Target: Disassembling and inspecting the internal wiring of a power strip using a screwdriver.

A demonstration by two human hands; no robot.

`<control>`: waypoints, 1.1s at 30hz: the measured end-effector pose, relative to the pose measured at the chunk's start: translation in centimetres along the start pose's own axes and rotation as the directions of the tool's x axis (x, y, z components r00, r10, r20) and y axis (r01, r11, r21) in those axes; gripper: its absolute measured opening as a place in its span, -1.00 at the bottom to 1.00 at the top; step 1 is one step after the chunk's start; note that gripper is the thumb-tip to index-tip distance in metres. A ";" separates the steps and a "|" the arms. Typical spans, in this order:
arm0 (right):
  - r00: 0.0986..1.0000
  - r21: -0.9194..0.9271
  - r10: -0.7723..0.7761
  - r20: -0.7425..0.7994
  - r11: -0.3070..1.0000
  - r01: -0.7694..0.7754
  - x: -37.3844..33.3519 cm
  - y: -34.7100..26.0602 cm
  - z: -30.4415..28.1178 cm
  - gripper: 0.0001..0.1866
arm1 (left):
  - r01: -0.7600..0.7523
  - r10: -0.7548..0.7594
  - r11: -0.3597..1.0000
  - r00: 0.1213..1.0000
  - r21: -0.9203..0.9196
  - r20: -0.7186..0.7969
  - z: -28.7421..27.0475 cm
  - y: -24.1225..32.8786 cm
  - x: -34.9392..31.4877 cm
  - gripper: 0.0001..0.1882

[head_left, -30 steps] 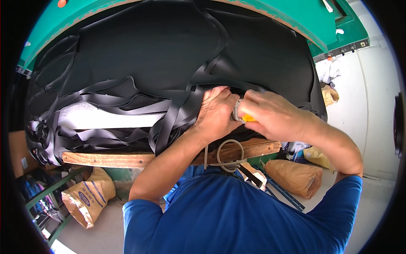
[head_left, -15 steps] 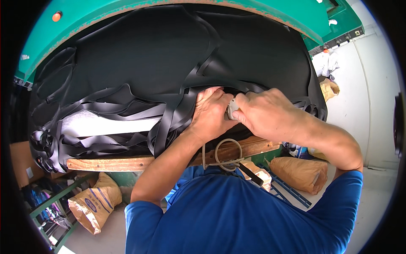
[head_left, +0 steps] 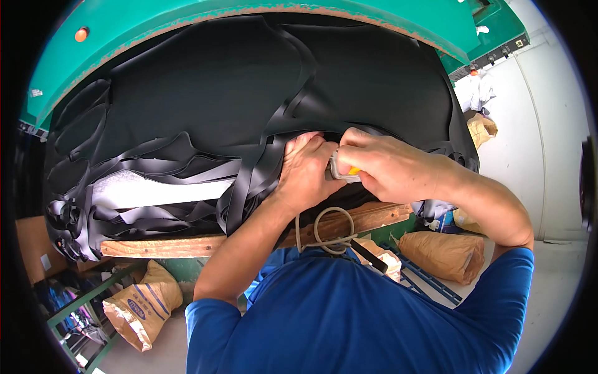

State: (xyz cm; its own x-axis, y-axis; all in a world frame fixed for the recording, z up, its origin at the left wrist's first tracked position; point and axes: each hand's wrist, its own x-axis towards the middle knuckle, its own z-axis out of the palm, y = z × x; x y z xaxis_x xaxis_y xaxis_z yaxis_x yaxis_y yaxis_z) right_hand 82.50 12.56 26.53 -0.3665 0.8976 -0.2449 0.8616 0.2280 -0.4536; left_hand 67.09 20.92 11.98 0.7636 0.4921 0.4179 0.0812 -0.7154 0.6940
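Note:
A wide stack of black, rubbery-looking sheet (head_left: 199, 87) lies before me, with loose curling strips (head_left: 174, 153) along its near edge. My left hand (head_left: 306, 169) is closed at this edge, right of the strips, its fingers gripping the black material. Close beside it, my right hand (head_left: 386, 163) wraps around a small grey hand tool with a yellow part (head_left: 342, 171). The tool's working end is hidden between my hands, so its exact kind does not show. Both hands nearly touch.
A green machine beam (head_left: 261, 10) with an orange button (head_left: 81, 34) arches over the far side. Nearer me are a wooden rail (head_left: 165, 247), a looped beige hose (head_left: 317, 225) and a white slab (head_left: 149, 192). Brown paper sacks (head_left: 144, 305) stand below.
My right hand has turned slightly and shifted left, showing more of the grey tool and its yellow part. The left hand stays at the sheet's edge. The whole view has tilted a little.

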 end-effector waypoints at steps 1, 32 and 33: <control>1.000 -0.014 0.004 -0.005 1.000 -0.004 0.0 0.0 0.1 -0.71 | -0.002 0.002 1.000 1.000 0.005 -0.014 0.2 -0.2 -0.1 -0.42; 0.983 -0.004 -0.025 -0.185 1.000 0.025 -0.2 0.3 0.8 -0.78 | 0.028 -0.029 0.999 0.999 0.023 0.042 -0.1 -0.1 0.1 -0.43; 0.979 -0.025 0.022 -0.203 0.999 -0.028 -0.1 0.1 0.9 -0.79 | 0.026 -0.027 0.999 0.999 0.023 0.044 0.0 -0.1 0.2 -0.43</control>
State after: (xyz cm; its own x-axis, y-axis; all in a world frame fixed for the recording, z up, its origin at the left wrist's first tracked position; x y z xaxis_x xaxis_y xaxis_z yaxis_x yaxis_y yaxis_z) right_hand 82.30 12.16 25.70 -0.2686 0.9602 -0.0763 0.8801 0.2125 -0.4247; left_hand 67.22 21.03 11.97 0.7888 0.4886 0.3728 0.1158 -0.7139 0.6906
